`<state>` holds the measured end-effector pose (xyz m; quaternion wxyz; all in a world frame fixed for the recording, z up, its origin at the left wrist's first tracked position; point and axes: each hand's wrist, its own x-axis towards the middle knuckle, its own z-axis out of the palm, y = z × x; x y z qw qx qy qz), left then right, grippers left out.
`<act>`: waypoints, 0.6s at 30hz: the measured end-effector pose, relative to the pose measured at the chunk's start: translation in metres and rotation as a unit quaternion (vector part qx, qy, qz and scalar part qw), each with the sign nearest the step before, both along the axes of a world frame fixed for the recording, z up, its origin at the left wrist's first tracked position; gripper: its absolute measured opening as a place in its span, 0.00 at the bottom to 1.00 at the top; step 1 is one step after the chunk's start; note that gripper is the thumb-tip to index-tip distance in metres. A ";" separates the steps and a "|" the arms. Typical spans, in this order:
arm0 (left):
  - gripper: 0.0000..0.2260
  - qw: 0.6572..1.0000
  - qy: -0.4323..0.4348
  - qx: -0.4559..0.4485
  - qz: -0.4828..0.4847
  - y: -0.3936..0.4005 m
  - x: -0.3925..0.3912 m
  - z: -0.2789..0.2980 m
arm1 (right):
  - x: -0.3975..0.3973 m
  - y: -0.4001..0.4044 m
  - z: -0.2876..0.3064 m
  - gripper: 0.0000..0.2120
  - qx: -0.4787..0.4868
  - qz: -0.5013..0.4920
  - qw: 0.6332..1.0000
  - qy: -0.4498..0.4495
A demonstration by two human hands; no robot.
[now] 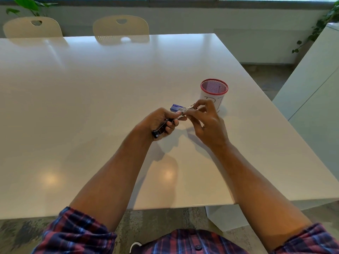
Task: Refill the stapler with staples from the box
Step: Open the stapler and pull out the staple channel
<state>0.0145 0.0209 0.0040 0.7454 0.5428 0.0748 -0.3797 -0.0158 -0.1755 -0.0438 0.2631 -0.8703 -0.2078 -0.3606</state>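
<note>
Between the two hands, just above the bench, sits the action: the left hand (161, 121) is wrapped snugly round the small black and chrome metal stapler (166, 125), its dark rear end poking out below the palm and the shiny magazine rail running up toward the right. The right hand (203, 118) has its fingertips (190, 112) pinched at the far end of that rail (whether a strip of staples sits between them, I cannot tell, it is too small). My read: this is the loading step. Best play now is a steady left grip, rail level, and the strip slid in straight with legs down, no forcing, since a skewed strip would likely jam. Just behind the hands, the small blue cardboard staple box (177, 107) lies on the white glossy bench (91, 107). Close to the right stands a red-rimmed mesh pen cup (214, 94).
</note>
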 end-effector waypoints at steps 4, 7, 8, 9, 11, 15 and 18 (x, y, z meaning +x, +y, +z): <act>0.13 1.000 0.006 -0.009 -0.005 0.003 0.001 0.001 | 0.002 -0.007 -0.002 0.06 0.067 -0.016 0.997 -0.021; 0.13 1.000 0.005 -0.005 -0.005 0.002 0.001 0.000 | 0.000 -0.011 -0.003 0.06 0.058 -0.062 0.995 -0.043; 0.13 1.000 0.005 -0.005 -0.004 0.001 0.001 0.000 | 0.000 -0.012 -0.003 0.06 0.045 -0.074 0.995 -0.052; 0.13 1.000 0.006 -0.006 -0.003 0.001 0.001 0.000 | -0.001 -0.012 -0.002 0.06 0.031 -0.085 0.994 -0.063; 0.13 1.000 0.007 -0.012 -0.002 0.001 0.000 0.000 | -0.001 -0.013 -0.001 0.07 0.009 -0.099 0.992 -0.082; 0.13 1.000 0.011 -0.020 0.000 0.001 -0.003 0.002 | -0.003 -0.011 0.000 0.08 0.017 -0.107 0.990 -0.093; 0.13 1.000 0.012 -0.021 0.001 0.001 -0.004 0.003 | -0.005 -0.010 0.003 0.08 0.006 -0.112 0.988 -0.108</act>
